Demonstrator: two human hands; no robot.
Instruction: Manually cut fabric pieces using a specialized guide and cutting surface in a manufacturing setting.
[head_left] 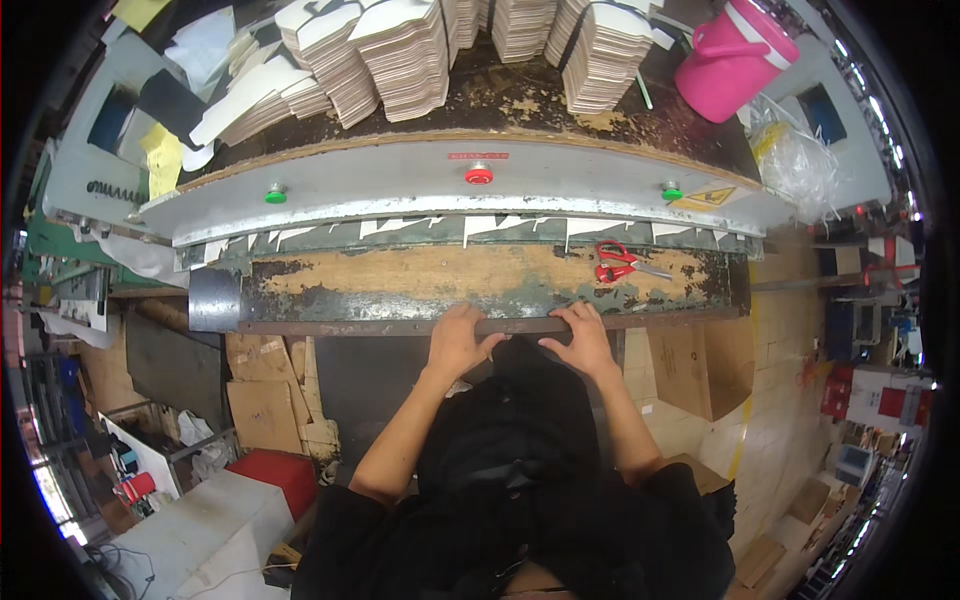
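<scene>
My left hand (463, 343) rests on the front edge of a worn wooden work table (400, 270), fingers over the edge and thumb spread toward the middle. My right hand (585, 342) lies on the same edge a little to the right, its thumb pointing inward. Neither hand holds anything. Beyond the right hand, a pair of red-handled scissors (618, 268) lies on the tabletop. At the back of the table, white sheet pieces with slanted edges (400, 229) stick out below a grey metal machine beam (370, 180).
The beam carries a red button (478, 176), with a green button (275, 195) to the left and another green button (671, 190) to the right. Above stand several strapped stacks of cut card (405, 65) and a pink jug (728, 65). A cardboard box (705, 365) sits at lower right.
</scene>
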